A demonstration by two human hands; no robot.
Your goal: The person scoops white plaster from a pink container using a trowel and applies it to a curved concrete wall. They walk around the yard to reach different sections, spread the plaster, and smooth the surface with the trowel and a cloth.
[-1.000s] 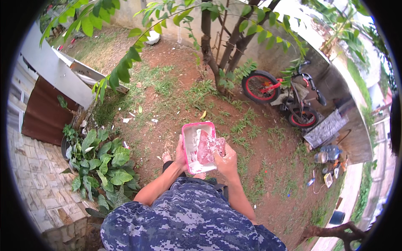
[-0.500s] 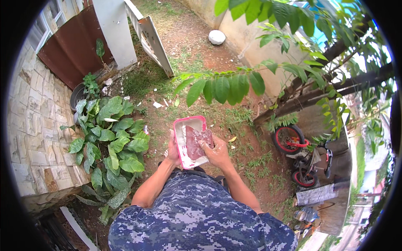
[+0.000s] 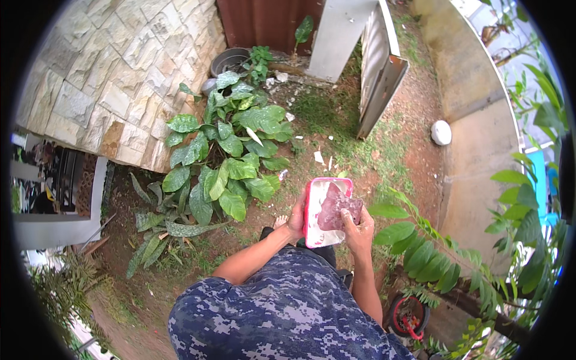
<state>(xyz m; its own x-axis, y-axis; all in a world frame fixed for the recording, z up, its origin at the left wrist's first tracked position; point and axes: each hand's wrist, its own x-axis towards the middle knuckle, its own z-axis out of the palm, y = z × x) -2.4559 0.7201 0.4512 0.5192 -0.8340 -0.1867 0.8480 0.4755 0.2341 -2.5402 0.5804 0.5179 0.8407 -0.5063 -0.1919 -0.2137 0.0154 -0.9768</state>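
Note:
A shallow rectangular tub (image 3: 308,211) with a pinkish-red rim sits in front of my body. My left hand (image 3: 296,217) is closed around its left side, the fingers partly hidden beneath it. White paste (image 3: 321,239) coats the inside of the tub. My right hand (image 3: 359,233) grips a flat reddish-brown scraper (image 3: 336,210) by its right end, thumb on top. The scraper lies over the tub's opening and is smeared with white. White residue also marks my right fingers.
Broad-leaved plants (image 3: 228,156) grow beside a stone-clad wall (image 3: 120,90) on the left. A white gate panel (image 3: 384,72) stands ahead. A round white object (image 3: 441,132) rests by the concrete wall (image 3: 480,144). Leafy branches (image 3: 426,258) reach in from the right, above a red-wheeled bike (image 3: 410,315).
My view has swung left, so the plants and stone wall now fill more of it. The tub stays in my left hand; the scraper has turned slightly and reaches farther past the tub's right edge.

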